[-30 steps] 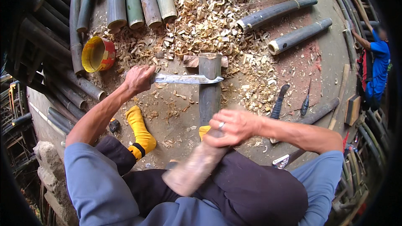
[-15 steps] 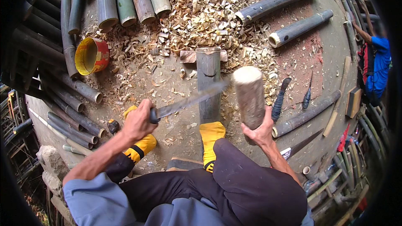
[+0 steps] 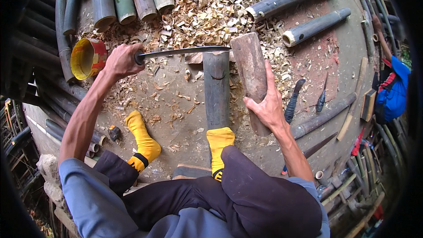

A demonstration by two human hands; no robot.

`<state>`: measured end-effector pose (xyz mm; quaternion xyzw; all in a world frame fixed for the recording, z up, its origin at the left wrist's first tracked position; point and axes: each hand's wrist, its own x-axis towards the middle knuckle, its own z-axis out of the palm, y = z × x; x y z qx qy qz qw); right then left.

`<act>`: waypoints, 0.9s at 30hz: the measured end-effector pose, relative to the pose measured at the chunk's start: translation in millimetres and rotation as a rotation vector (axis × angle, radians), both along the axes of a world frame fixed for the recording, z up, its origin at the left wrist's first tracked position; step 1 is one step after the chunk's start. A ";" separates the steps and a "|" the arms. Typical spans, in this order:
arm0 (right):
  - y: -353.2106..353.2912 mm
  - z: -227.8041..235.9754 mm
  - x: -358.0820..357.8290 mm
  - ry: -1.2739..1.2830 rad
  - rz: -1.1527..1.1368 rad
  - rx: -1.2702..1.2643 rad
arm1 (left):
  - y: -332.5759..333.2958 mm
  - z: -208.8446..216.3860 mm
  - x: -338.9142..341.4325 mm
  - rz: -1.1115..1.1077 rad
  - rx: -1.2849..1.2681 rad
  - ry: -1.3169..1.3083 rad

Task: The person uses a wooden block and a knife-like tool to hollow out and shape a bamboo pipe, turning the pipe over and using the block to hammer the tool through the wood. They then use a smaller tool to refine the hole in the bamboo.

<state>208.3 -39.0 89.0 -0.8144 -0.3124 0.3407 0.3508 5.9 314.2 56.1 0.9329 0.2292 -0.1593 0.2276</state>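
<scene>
Left fingers (image 3: 128,57) clench a long metal knife (image 3: 185,51); right fingers (image 3: 270,84) clasp a rough log (image 3: 249,66).

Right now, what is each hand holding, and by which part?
The left hand grips a long knife by its dark handle; the right hand holds a wooden block by its nearer half.

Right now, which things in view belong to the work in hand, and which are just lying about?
In use:
long blade, in the left hand
wooden billet, in the right hand
bamboo length, under the yellow-socked right foot

Lying about:
red-and-yellow bucket
bamboo tubes at upper right
slim pointed tool
pale shavings
</scene>
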 end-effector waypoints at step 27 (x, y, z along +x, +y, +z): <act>39.3 43.6 18.5 -0.063 0.026 0.423 | -9.6 -15.9 1.5 -0.025 0.086 0.088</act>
